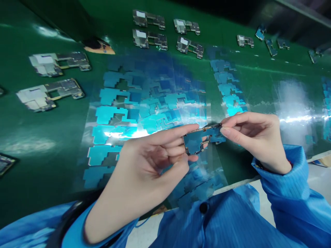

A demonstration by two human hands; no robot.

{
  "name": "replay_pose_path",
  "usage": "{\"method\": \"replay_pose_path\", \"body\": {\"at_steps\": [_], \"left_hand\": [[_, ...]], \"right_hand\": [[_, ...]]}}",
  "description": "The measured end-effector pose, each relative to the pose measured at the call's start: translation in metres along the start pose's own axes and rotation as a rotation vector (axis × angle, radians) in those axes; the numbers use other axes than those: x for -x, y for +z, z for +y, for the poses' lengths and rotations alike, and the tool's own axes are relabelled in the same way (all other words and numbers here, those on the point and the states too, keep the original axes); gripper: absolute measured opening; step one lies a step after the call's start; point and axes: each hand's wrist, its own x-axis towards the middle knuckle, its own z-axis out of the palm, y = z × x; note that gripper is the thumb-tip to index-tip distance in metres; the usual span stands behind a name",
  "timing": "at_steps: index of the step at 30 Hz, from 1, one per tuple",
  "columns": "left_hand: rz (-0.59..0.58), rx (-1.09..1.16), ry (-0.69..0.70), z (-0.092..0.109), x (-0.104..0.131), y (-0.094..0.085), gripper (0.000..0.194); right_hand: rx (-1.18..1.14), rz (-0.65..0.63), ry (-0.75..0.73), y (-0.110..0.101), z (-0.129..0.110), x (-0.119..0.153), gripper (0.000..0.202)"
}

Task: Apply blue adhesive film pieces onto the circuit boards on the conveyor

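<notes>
A blue-faced circuit board (194,141) is held up above the near right part of a clear plastic sheet (90,119). Its long axis runs left to right, with the right end tipped slightly farther from the wearer. The broad, squarish end points left and the narrower end right, with a notch between them; the blue side faces up towards the wearer.

The left hand (155,165) supports the broad end, its index finger stretched along the far edge, its thumb at the near left corner and other fingers beneath. The right hand (254,134) pinches the narrow end between thumb and forefinger.

Stepped blue film pieces (110,115) lie in columns on the sheet, partly washed out by glare. The sheet rests on a green work surface (62,127). Just right of the sheet runs a strip of blue film pieces (229,89). Beyond the sheet sit four circuit boards (141,39) in two pairs, long axes crosswise, broad white-patched ends pointing left. To the left of the sheet lie two grey circuit boards (48,98), turned the same way. Nearer the wearer than the sheet are a blue jacket (178,227) and its dark button (203,207).
</notes>
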Motion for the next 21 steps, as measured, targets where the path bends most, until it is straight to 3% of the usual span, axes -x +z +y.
{"method": "replay_pose_path", "body": {"at_steps": [21], "left_hand": [[0.086, -0.061, -0.03, -0.0013, -0.0021, 0.0043, 0.028]], "right_hand": [[0.002, -0.017, -0.007, 0.0018, 0.001, -0.0001, 0.012]]}}
